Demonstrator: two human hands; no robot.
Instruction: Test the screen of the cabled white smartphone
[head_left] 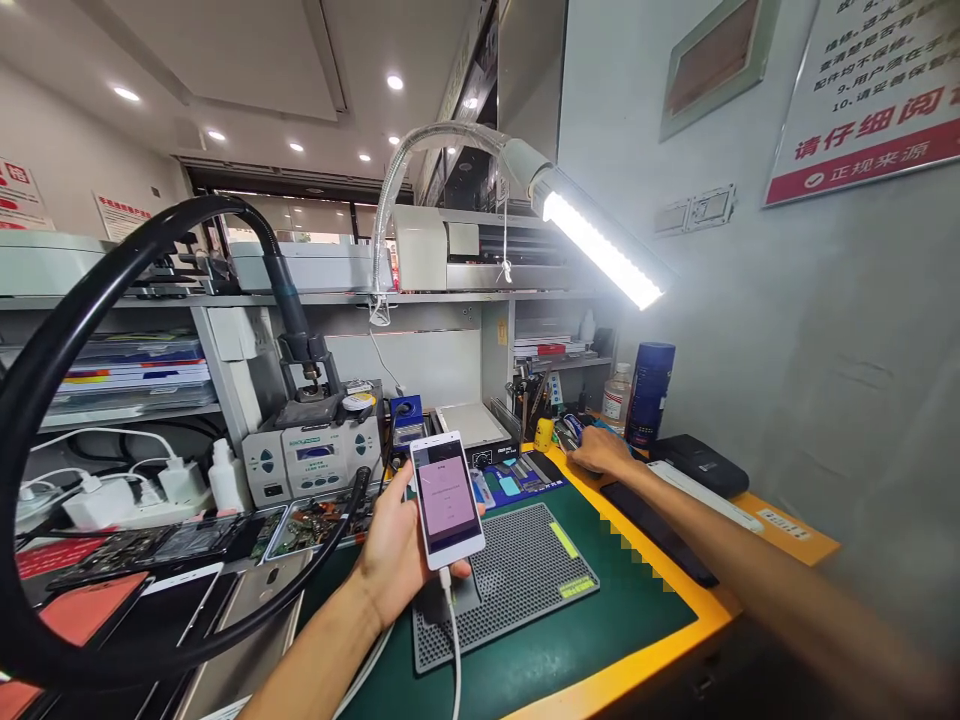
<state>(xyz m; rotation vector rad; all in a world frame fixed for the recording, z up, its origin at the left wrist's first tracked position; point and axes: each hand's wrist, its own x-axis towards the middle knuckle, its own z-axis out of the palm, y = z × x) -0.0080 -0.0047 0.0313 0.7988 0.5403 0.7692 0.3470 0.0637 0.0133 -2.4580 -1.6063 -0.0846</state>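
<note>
One white smartphone, one cable plugged in, sits gripped in the left hand; the outstretched right hand is near the counter's back-right corner, grip unclear.

- Left hand: palm up, gripping; forearm angled in from surface's near edge.
- Right hand: back up, grip unclear; arm stretched out along surface's right edge.

place: pretty clearly a phone repair shop imo | 8 o'clock: rework station, loose circuit boards, a whole spread of phones | 5 o'clock: green work mat on an orange-edged bench | 2 o'clock: bright work lamp, plus big Chinese wall notice mentioning repairs and parts, so yeah, customers
</note>
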